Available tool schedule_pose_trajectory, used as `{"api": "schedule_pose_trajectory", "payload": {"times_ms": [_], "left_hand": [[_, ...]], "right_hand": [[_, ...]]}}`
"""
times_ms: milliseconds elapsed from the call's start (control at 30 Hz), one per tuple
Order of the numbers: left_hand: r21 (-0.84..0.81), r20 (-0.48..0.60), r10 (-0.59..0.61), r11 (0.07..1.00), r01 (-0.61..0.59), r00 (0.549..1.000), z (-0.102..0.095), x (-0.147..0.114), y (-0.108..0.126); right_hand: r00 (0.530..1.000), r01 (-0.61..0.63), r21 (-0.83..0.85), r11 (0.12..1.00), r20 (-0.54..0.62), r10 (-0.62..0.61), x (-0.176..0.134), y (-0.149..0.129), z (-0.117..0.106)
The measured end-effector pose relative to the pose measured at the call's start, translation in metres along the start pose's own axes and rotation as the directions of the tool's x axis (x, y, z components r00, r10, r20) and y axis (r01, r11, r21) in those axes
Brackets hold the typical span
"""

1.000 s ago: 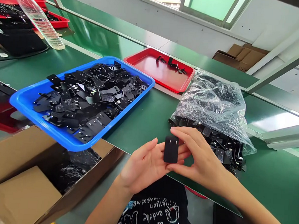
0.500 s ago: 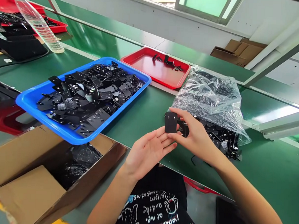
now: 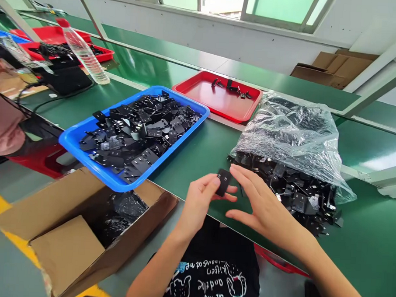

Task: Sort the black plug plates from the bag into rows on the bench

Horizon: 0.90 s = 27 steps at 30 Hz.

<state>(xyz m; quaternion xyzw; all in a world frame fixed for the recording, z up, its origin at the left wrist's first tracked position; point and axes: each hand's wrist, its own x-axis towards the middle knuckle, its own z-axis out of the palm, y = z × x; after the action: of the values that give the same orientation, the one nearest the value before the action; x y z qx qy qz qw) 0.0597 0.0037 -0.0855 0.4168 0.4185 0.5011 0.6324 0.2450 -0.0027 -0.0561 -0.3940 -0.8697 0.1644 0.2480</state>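
A small flat black plate [image 3: 223, 183] with rounded corners and small bright slots is pinched between the thumb and fingers of my left hand [image 3: 200, 199]. Just right of it, my right hand [image 3: 259, 201] is open, thumb and fingers apart, with nothing in it. Behind and right of that hand, a pile of similar black parts [image 3: 299, 194] spills from a clear plastic bag [image 3: 293, 135] onto the green table [image 3: 191, 154]. On the left, a blue tray [image 3: 65, 139] is heaped with more black plates.
A red tray [image 3: 216, 101] holding several black pieces stands at the back. An open cardboard box [image 3: 124, 250] sits below the table edge at left. A water bottle [image 3: 87, 58] stands far left, near another person's sleeve [image 3: 4, 118].
The black plate has passed from my right hand to my left, which has closed from an open palm. My right hand has let go and opened. The view has shifted left.
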Motion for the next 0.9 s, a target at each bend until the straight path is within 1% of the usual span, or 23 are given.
{"api": "schedule_pose_trajectory", "payload": {"times_ms": [33, 67, 100, 133, 167, 200, 233, 300, 333, 367, 400, 467, 533, 567, 600, 633, 667, 700, 733, 767, 800, 867, 900], "left_hand": [[0.064, -0.093, 0.025, 0.998, -0.019, 0.995, -0.014, 0.009, 0.003], [0.145, -0.198, 0.074, 0.988, -0.046, 0.977, -0.031, 0.018, 0.008], [0.264, -0.306, 0.150, 0.962, -0.068, 0.940, -0.050, 0.028, 0.015], [0.420, -0.376, 0.234, 0.906, -0.060, 0.897, -0.070, 0.036, 0.025], [0.485, -0.424, 0.285, 0.873, -0.051, 0.860, -0.091, 0.044, 0.035], [0.547, -0.458, 0.330, 0.836, -0.031, 0.826, -0.110, 0.050, 0.046], [0.648, -0.472, 0.384, 0.762, 0.017, 0.794, -0.128, 0.054, 0.057], [0.823, -0.448, 0.483, 0.552, 0.136, 0.752, -0.154, 0.059, 0.075], [0.869, -0.431, 0.523, 0.459, 0.184, 0.735, -0.163, 0.061, 0.082], [0.892, -0.420, 0.558, 0.398, 0.214, 0.716, -0.168, 0.061, 0.087], [0.899, -0.419, 0.589, 0.378, 0.222, 0.691, -0.170, 0.061, 0.090], [0.911, -0.404, 0.657, 0.353, 0.213, 0.637, -0.163, 0.060, 0.088], [0.930, -0.358, 0.717, 0.328, 0.163, 0.598, -0.146, 0.057, 0.075], [0.941, -0.323, 0.738, 0.319, 0.115, 0.593, -0.133, 0.055, 0.066], [0.949, -0.278, 0.744, 0.311, 0.053, 0.607, -0.120, 0.052, 0.054], [0.953, -0.214, 0.736, 0.301, -0.028, 0.643, -0.105, 0.050, 0.041], [0.947, -0.105, 0.706, 0.285, -0.145, 0.701, -0.089, 0.048, 0.028], [0.930, 0.031, 0.638, 0.264, -0.257, 0.769, -0.074, 0.046, 0.013], [0.902, 0.174, 0.577, 0.232, -0.364, 0.798, -0.058, 0.046, 0.000], [0.872, 0.287, 0.518, 0.206, -0.444, 0.805, -0.043, 0.047, -0.013], [0.845, 0.376, 0.469, 0.181, -0.503, 0.799, -0.029, 0.049, -0.024], [0.801, 0.492, 0.407, 0.134, -0.583, 0.770, -0.006, 0.055, -0.040], [0.782, 0.536, 0.379, 0.114, -0.613, 0.754, 0.003, 0.058, -0.046]], "right_hand": [[1.000, -0.013, -0.038, 0.999, 0.018, 0.014, -0.006, 0.001, 0.001], [0.999, -0.036, -0.062, 0.997, 0.028, 0.037, -0.013, 0.003, 0.002], [0.997, -0.065, -0.073, 0.995, 0.035, 0.068, -0.020, 0.006, 0.003], [0.995, -0.093, -0.078, 0.993, 0.033, 0.096, -0.028, 0.011, 0.004], [0.993, -0.115, -0.084, 0.990, 0.026, 0.117, -0.037, 0.017, 0.005], [0.992, -0.124, -0.093, 0.988, 0.010, 0.125, -0.046, 0.023, 0.007], [0.992, -0.126, -0.110, 0.986, -0.014, 0.125, -0.055, 0.029, 0.010], [0.993, -0.109, -0.152, 0.982, -0.072, 0.099, -0.073, 0.041, 0.017], [0.991, -0.104, -0.176, 0.979, -0.101, 0.087, -0.082, 0.046, 0.021], [0.988, -0.108, -0.205, 0.973, -0.130, 0.083, -0.090, 0.051, 0.025], [0.983, -0.125, -0.241, 0.962, -0.163, 0.087, -0.098, 0.054, 0.029], [0.965, -0.182, -0.340, 0.923, -0.240, 0.102, -0.112, 0.057, 0.037], [0.942, -0.277, -0.431, 0.859, -0.298, 0.154, -0.121, 0.055, 0.042], [0.928, -0.329, -0.458, 0.826, -0.317, 0.194, -0.124, 0.052, 0.045], [0.913, -0.378, -0.468, 0.799, -0.334, 0.236, -0.125, 0.048, 0.047], [0.894, -0.426, -0.464, 0.777, -0.348, 0.282, -0.126, 0.044, 0.049], [0.873, -0.469, -0.450, 0.760, -0.365, 0.323, -0.125, 0.039, 0.052], [0.852, -0.505, -0.433, 0.746, -0.386, 0.352, -0.124, 0.034, 0.054], [0.828, -0.542, -0.415, 0.731, -0.413, 0.379, -0.122, 0.029, 0.057], [0.802, -0.578, -0.398, 0.713, -0.439, 0.405, -0.120, 0.024, 0.060], [0.777, -0.609, -0.384, 0.694, -0.464, 0.425, -0.119, 0.020, 0.062], [0.741, -0.652, -0.372, 0.661, -0.501, 0.448, -0.117, 0.015, 0.066], [0.732, -0.660, -0.371, 0.653, -0.511, 0.450, -0.118, 0.013, 0.068]]}}
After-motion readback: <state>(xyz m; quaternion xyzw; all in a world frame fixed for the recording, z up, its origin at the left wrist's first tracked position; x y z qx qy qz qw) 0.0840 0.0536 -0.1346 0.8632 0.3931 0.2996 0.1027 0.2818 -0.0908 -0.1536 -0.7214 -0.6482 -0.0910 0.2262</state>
